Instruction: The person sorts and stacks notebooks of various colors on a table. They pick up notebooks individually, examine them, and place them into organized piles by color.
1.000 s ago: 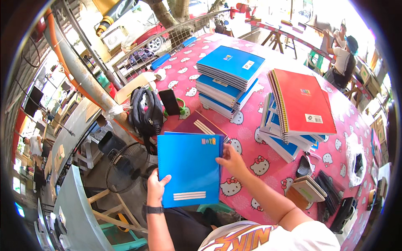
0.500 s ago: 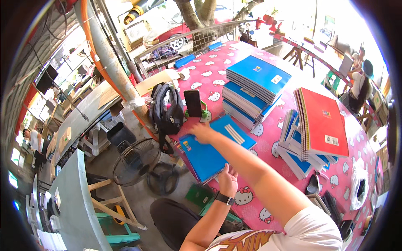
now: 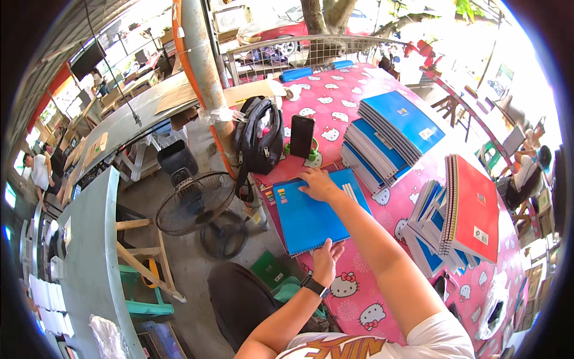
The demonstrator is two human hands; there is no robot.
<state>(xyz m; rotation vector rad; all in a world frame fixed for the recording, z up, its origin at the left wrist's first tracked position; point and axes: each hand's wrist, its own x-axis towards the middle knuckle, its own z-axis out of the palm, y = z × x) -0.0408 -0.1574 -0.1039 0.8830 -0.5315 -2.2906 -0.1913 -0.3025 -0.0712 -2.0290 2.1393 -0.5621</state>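
A blue spiral notebook point(image 3: 305, 218) lies in front of me on the pink table, with its wire-bound edge toward me. My left hand point(image 3: 327, 263), wearing a dark watch, is closed at that near edge, its thumb on the notebook. Across the cover, my right hand point(image 3: 318, 184) lies with its fingers stretched out near the far edge. Under the notebook a reddish cover sticks out at the left. Just beyond stands a dark phone point(image 3: 301, 135) in a green holder. On the right are a stack of blue notebooks point(image 3: 399, 122) and a stack topped by red notebooks point(image 3: 475, 206).
A dark backpack point(image 3: 260, 134) sits at the table's left edge, beside a rusty post point(image 3: 206, 66). A floor fan point(image 3: 197, 203) stands below it. A blue roll point(image 3: 315, 70) lies at the far edge. A plastic bag point(image 3: 494, 306) is at the right. Other people are in the background.
My right hand has drawn back slightly and flattened on the notebook cover. The notebook has turned a little and now lies squarer to me. My left hand stays at its near edge. The view has shifted.
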